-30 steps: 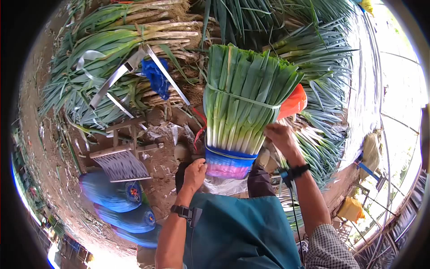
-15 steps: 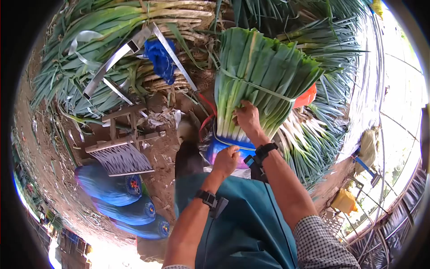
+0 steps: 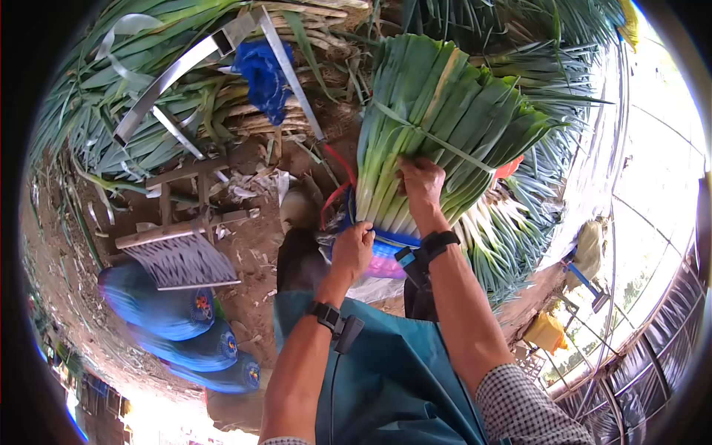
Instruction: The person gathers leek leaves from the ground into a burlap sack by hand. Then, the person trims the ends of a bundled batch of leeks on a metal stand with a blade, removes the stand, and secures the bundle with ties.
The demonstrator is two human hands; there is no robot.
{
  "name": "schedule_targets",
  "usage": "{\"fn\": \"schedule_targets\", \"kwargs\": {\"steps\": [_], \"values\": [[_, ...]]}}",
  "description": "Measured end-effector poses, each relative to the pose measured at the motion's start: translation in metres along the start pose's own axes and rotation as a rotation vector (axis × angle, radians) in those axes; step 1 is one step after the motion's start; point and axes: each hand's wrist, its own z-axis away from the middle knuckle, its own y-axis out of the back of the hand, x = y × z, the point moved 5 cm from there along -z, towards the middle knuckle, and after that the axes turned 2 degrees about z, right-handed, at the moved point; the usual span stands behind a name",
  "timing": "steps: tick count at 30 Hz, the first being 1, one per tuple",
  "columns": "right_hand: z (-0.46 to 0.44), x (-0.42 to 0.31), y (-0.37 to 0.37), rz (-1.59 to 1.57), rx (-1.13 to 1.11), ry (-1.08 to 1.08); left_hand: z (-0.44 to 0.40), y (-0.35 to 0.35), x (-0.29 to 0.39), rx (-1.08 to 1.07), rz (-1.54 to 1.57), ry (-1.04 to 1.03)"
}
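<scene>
A thick bundle of leeks (image 3: pixel 437 111) with cut tops leans to the right in front of me, a green band tied around its leaves. Its pale lower ends are inside a blue plastic bag (image 3: pixel 397 239), whose pink lower part also shows. At the left end of the bag's rim, my left hand (image 3: pixel 351 251) is closed, thumb and fingers pinching the edge. Higher up, the curled fingers of my right hand (image 3: pixel 423 187) grip the stalks below the band; their tips are partly hidden.
More leeks (image 3: pixel 512 230) lie at right, and another pile (image 3: pixel 96 96) at upper left. A metal frame (image 3: pixel 185 70) with a blue bag (image 3: pixel 263 78) stands over that pile. At left are a small wooden stool (image 3: pixel 182 259) and several filled blue bags (image 3: pixel 167 308).
My left hand has moved left and up along the bag's rim to its left end. The bundle tilts further right, with my right hand still on its stalks. The view has shifted slightly.
</scene>
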Motion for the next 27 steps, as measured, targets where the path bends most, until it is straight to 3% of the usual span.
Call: {"fn": "schedule_targets", "kwargs": {"steps": [7, 8, 14, 19, 23, 27], "values": [[0.004, 0.014, 0.006, -0.146, -0.047, 0.069, -0.063, -0.004, 0.041, -0.06, -0.179, -0.078], [0.004, 0.018, 0.008, -0.155, -0.073, 0.1, -0.07, -0.006, 0.036, 0.088, -0.048, -0.154], [0.014, 0.019, 0.013, -0.115, -0.115, 0.137, -0.077, 0.004, 0.035, 0.142, 0.05, -0.191], [0.0, -0.001, 0.006, 0.217, -0.148, 0.066, -0.082, 0.007, 0.047, 0.114, -0.15, -0.049], [0.002, 0.007, 0.007, 0.085, -0.14, 0.055, -0.094, 0.003, 0.045, 0.107, -0.208, 0.053], [0.027, 0.003, -0.019, -0.128, -0.161, 0.119, -0.095, 0.001, 0.045, 0.177, -0.175, 0.023]]}}
